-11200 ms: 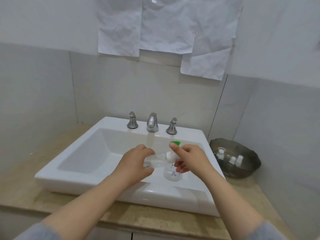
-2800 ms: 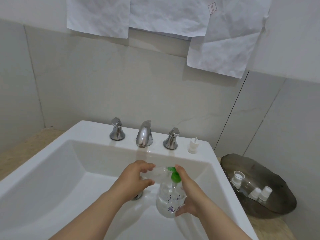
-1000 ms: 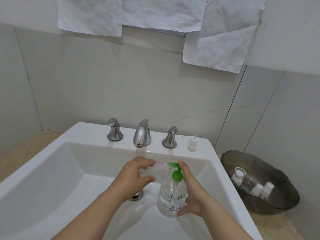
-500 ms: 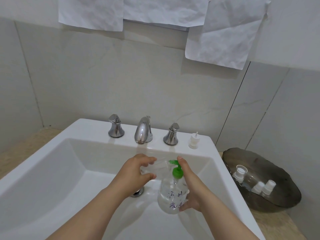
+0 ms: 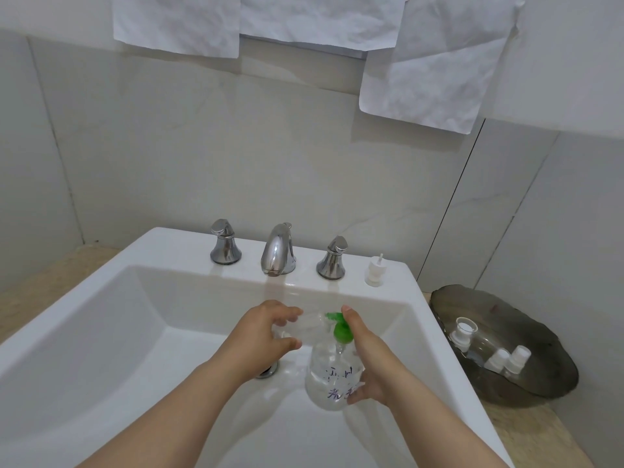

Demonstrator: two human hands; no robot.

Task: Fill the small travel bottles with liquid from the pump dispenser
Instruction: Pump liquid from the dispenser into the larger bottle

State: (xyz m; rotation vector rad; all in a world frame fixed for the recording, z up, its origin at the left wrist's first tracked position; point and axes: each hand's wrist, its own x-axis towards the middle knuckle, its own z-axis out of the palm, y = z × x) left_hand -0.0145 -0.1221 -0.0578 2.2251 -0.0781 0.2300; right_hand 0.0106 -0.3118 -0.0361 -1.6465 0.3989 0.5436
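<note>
Over the white sink basin [image 5: 141, 319], my right hand [image 5: 374, 359] grips a clear pump dispenser [image 5: 329, 383] with purple writing, and its index finger lies on the green pump head [image 5: 341, 334]. My left hand [image 5: 261, 336] holds a small clear travel bottle [image 5: 309, 324] tilted on its side, its mouth up against the green spout. A white travel-bottle cap [image 5: 374, 272] with a thin tube stands on the sink's back ledge, right of the taps.
A chrome faucet [image 5: 278, 249] and two handles [image 5: 224, 243] [image 5: 332, 259] line the back ledge. A dark metal dish [image 5: 506, 346] on the counter at right holds more small travel bottles [image 5: 504, 359] with white caps. The drain [image 5: 268, 370] sits below my left wrist.
Since eleven seconds ago the white cap came off and now stands on the ledge, and the dispenser was lifted. Over the last second both hands stay put at the spout; only the view shifts.
</note>
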